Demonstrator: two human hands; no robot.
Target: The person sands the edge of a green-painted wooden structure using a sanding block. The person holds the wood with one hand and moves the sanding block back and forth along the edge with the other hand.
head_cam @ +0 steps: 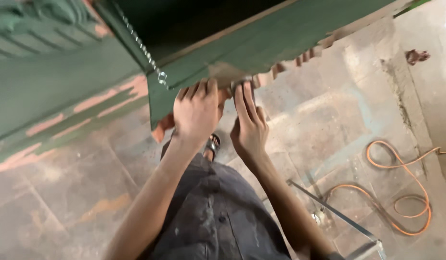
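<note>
A green-painted wooden panel (261,45) with a scalloped lower edge stands in front of me, worn to bare pinkish wood in places. My left hand (196,113) curls over its lower edge near the corner, fingers hooked onto the wood. Just to the right, my right hand (249,127) lies with its fingers straight and flat against the same edge, pressing on a small greyish piece that I cannot make out. A row of metal rings or chain (145,48) runs down the panel's left edge. Dark trousers (218,216) and a sandalled foot (212,144) show below.
An orange hose or cable (406,192) loops over the concrete floor at the right. A thin metal frame (338,214) lies near my right forearm. Another green carved panel (45,72) fills the upper left. A small brown scrap (416,56) lies at the far right.
</note>
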